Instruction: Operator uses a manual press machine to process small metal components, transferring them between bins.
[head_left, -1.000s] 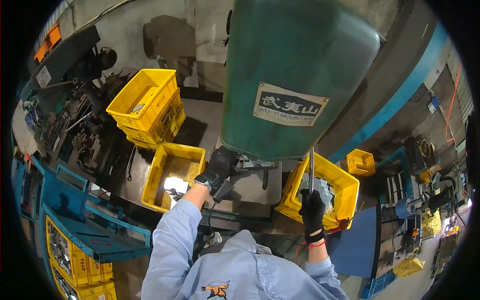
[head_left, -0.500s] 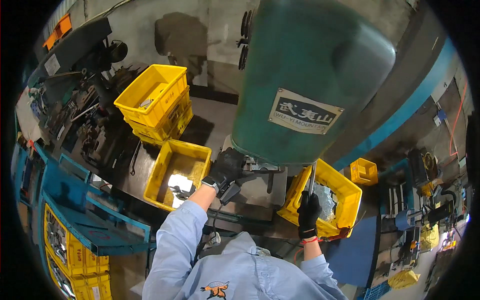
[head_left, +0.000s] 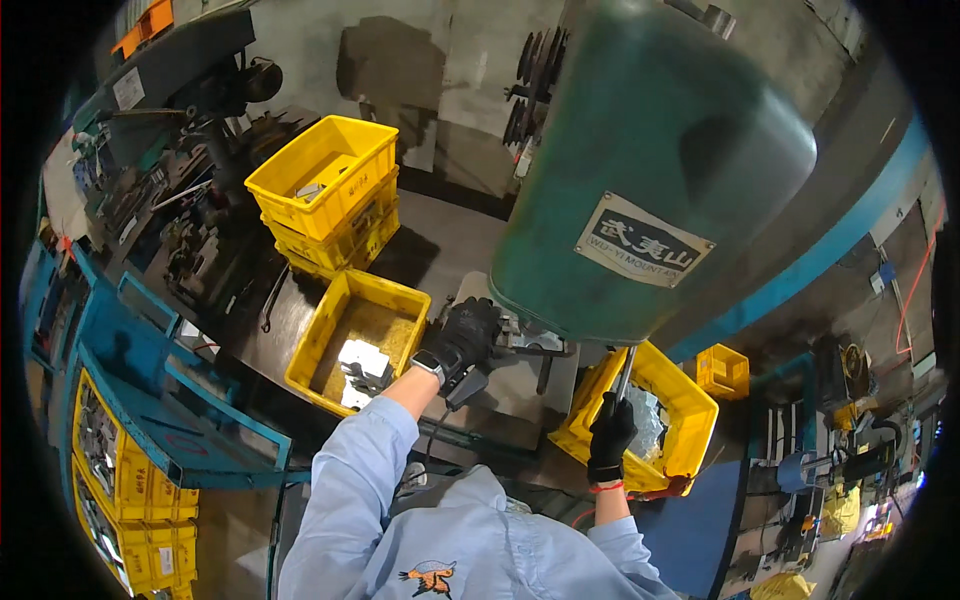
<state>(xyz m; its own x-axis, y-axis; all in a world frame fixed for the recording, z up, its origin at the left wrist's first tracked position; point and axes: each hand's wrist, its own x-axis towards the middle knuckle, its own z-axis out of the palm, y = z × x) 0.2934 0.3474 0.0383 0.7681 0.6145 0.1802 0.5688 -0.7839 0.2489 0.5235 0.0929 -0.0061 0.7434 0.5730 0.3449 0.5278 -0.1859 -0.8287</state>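
Pale-bordered nameplate (head_left: 645,240) on green machine housing (head_left: 700,120), beyond the right fingers (head_left: 611,408): large characters above smaller Latin letters. Dark characters on upper yellow crate (head_left: 322,175), far-left of the left fingers (head_left: 482,312). White sheet (head_left: 128,88) farther left: illegible.

head-height fisheye — wide, downward

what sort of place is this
Probably a metalworking shop: a green machine overhangs a bench, yellow bins hold metal-looking parts, and the right hand grips a lever.
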